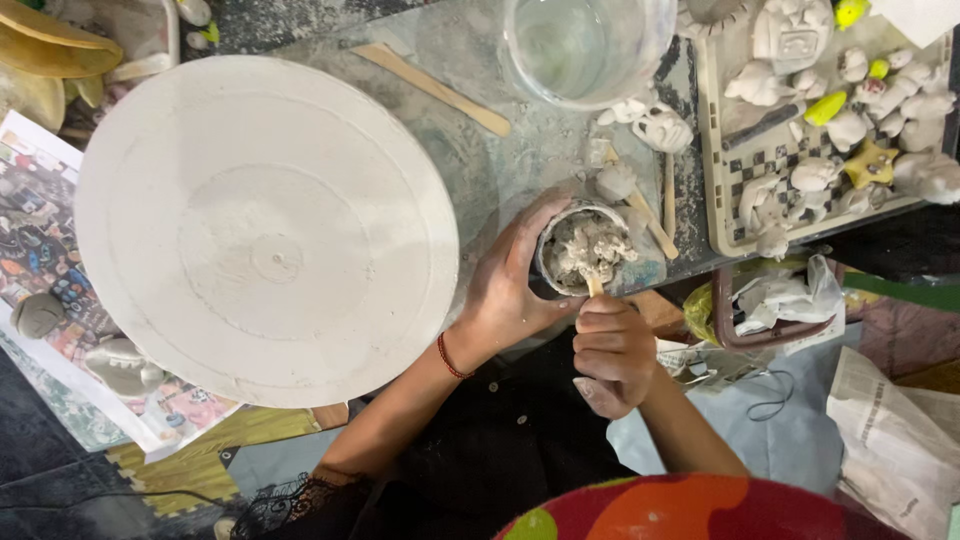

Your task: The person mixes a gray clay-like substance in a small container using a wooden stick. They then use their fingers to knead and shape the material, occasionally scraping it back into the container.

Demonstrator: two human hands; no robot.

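My left hand [510, 285] wraps around a small round cup [583, 250] filled with lumpy grey-white paste, at the table's near edge. My right hand [612, 350] is fisted around a thin wooden stick [594, 284] whose tip is buried in the paste. A red thread band sits on my left wrist. A large white plaster disc [265, 230] with faint concentric rings lies to the left of the cup.
A clear plastic container [585, 45] stands beyond the cup, with flat wooden sticks [435, 90] beside it. A checkered tray [745, 195] at the right holds several small white and yellow cast figures. Printed paper [40, 230] lies at the left, and crumpled bags and newspaper at the lower right.
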